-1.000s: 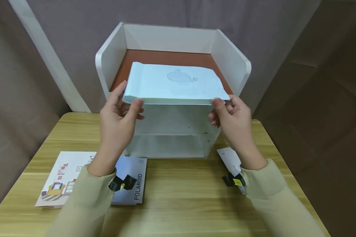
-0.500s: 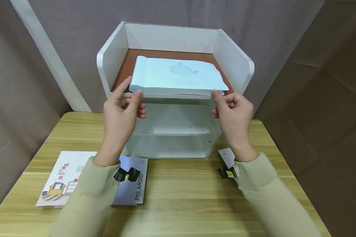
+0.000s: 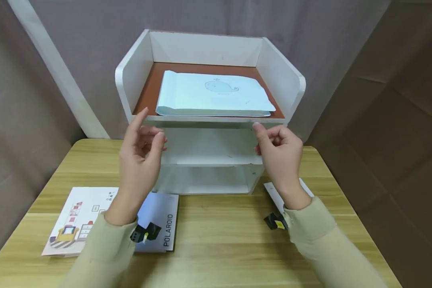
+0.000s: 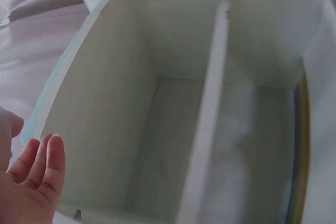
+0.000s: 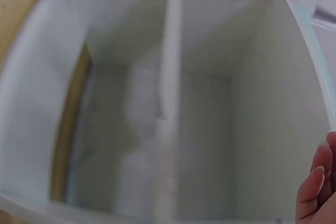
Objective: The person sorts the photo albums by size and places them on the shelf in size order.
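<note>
Hovering by the front edge of the white shelf unit (image 3: 203, 50), the left hand (image 3: 138, 156) and right hand (image 3: 282, 154) grasp nothing, fingers loosely bent. Just beyond the fingertips, the whale-drawn booklet (image 3: 187, 93) lies flat on the brown top (image 3: 149, 92). Whether the right thumb brushes the shelf edge, I cannot tell. The step in hand appears to be letting go; the next move probably calls for drawing both hands back without nudging the booklet's near edge.

Whale bk (image 3: 201, 96) on shelf (image 3: 205, 69), fingers (image 3: 137, 123) nr
</note>
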The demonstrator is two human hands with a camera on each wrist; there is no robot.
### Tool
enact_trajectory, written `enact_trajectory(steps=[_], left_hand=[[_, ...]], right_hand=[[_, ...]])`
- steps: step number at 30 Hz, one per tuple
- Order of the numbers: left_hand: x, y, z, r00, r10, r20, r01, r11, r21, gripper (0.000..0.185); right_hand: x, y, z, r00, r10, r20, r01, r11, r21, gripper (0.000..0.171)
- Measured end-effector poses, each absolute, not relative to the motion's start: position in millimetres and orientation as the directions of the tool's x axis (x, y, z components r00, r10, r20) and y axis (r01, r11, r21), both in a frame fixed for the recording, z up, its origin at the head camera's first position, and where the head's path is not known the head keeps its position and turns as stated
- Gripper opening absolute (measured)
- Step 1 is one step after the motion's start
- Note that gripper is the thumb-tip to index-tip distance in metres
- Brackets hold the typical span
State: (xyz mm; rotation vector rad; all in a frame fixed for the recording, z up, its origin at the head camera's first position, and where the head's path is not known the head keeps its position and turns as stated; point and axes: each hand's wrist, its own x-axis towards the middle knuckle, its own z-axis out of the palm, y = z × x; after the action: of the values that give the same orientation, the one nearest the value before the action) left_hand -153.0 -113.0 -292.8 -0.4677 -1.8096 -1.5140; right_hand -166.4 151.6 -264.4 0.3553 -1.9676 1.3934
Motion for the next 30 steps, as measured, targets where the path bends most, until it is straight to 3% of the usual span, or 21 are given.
enact_trajectory(steps=[3,10,17,24,30], left_hand=[[-146,-122,-316,-0.655,-0.135,0.743,0.695,0.279,0.663,0.062],[-120,-133,-357,-0.743,-0.022,0.669,0.613,0.381,0.693,0.078],[-104,-136,-392,-0.811,0.025,0.584,0.523,0.478,0.706,0.080],[-97,-109,-415,-0.876,0.099,0.473,0.459,0.478,0.749,0.077],[-93,-74,-426,-0.935,0.139,0.327,0.351,0.498,0.793,0.088]], right_hand=[[-158,149,-283,-0.741,0.114,0.662,-0.588,0.367,-0.721,0.028],[-141,140,-329,-0.861,0.008,0.509,-0.479,0.326,-0.815,0.021],[-135,142,-361,-0.916,-0.020,0.401,-0.375,0.401,-0.836,0.021],[-143,190,-411,-0.931,-0.055,0.360,-0.334,0.520,-0.786,0.019],[-141,235,-426,-0.954,-0.060,0.295,-0.263,0.643,-0.719,0.025]])
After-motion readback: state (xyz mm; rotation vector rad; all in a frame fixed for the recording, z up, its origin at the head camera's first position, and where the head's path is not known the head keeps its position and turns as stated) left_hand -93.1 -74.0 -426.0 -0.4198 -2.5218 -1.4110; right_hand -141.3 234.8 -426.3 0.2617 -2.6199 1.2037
